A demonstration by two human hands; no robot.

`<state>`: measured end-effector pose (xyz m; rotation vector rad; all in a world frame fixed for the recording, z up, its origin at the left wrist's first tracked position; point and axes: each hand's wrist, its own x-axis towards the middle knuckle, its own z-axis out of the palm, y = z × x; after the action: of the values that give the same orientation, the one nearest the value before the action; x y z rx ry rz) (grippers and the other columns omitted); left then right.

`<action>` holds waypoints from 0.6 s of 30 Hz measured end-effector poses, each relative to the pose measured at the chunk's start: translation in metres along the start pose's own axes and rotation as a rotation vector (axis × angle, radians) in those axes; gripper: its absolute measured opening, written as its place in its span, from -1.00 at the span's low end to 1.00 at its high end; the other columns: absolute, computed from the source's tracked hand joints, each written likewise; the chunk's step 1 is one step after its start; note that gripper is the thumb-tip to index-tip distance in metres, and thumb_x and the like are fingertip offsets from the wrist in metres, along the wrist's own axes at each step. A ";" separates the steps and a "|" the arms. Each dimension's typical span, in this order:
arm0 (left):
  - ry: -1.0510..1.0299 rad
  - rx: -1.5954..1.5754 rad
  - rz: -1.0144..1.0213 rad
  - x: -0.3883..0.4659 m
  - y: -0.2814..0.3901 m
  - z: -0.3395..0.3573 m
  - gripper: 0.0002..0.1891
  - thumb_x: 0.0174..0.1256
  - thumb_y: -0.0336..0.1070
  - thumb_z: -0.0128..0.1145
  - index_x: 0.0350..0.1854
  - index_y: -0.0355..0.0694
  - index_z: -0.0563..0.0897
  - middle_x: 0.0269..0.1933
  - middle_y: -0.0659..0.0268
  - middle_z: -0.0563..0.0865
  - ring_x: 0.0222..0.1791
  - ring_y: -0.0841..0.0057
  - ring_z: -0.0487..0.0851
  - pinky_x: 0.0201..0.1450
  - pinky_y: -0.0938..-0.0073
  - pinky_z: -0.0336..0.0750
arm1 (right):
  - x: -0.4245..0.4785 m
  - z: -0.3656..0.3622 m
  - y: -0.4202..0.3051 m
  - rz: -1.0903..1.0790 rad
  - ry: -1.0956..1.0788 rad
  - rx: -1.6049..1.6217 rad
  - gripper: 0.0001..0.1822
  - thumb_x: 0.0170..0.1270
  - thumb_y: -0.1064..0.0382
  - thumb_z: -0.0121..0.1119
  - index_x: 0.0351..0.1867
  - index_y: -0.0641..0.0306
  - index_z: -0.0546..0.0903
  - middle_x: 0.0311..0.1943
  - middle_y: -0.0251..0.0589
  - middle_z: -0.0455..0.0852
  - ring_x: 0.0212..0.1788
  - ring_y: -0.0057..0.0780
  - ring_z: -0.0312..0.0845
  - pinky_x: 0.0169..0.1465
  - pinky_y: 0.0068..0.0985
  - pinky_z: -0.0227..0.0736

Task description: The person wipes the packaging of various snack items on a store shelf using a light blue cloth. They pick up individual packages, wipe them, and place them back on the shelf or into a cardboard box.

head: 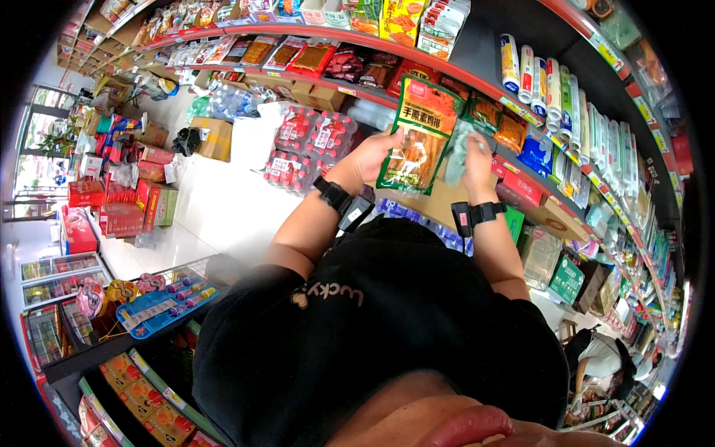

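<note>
A green and orange snack packet with a clear window [420,137] is upright before me. My left hand [375,153] grips its left edge, the thumb on the front. My right hand [477,159] holds a pale green cloth [458,153] close against the packet's right side; whether its fingers also touch the packet is hidden. Both wrists wear black straps with small boxes. Behind the packet runs a shelf with more snack packets [483,112], among them dark red ones [346,64] and an orange one [509,131].
Red-capped bottle packs [304,139] stand on the floor at left, near an open-floor cardboard box [215,139]. Purple-wrapped packs [402,211] lie below my hands. Rolls in plastic sleeves [553,89] line the upper right shelf. A wire rack [195,268] is at lower left; another person [600,355] bends at lower right.
</note>
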<state>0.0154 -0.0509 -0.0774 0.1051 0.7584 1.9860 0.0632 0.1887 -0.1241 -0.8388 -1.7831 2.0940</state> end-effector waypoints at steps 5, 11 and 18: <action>0.000 -0.025 0.118 0.008 0.010 -0.003 -0.49 0.48 -0.05 -0.06 0.34 -0.21 0.28 0.24 0.13 0.51 0.19 0.21 0.55 0.21 0.11 0.48 | -0.023 0.020 -0.048 -0.238 -0.138 0.398 -0.63 0.46 0.19 0.01 0.19 0.32 0.48 -0.08 -0.22 0.64 -0.16 -0.57 0.56 -0.11 -0.56 0.52; -0.024 -0.041 0.147 0.028 0.009 -0.001 -0.53 0.52 -0.01 -0.23 0.31 -0.17 0.38 0.24 0.19 0.52 0.22 0.30 0.52 0.29 0.19 0.41 | -0.064 0.077 -0.063 -0.998 -0.566 -0.793 -0.47 0.36 -0.02 0.05 0.32 0.02 0.42 0.37 -0.12 0.34 0.41 -0.04 0.17 0.41 -0.09 0.03; -0.129 -0.310 0.209 0.014 0.020 0.001 -0.49 0.46 0.04 -0.09 0.29 -0.19 0.38 0.24 0.16 0.53 0.23 0.25 0.50 0.32 0.12 0.35 | -0.052 0.070 -0.043 -0.973 -0.459 -0.841 -0.45 0.33 -0.02 0.07 0.32 0.07 0.42 0.41 -0.10 0.24 0.41 -0.01 0.17 0.39 -0.13 0.11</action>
<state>-0.0067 -0.0453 -0.0685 0.1314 0.3624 2.2467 0.0565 0.1125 -0.0638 0.4329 -2.5803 0.9105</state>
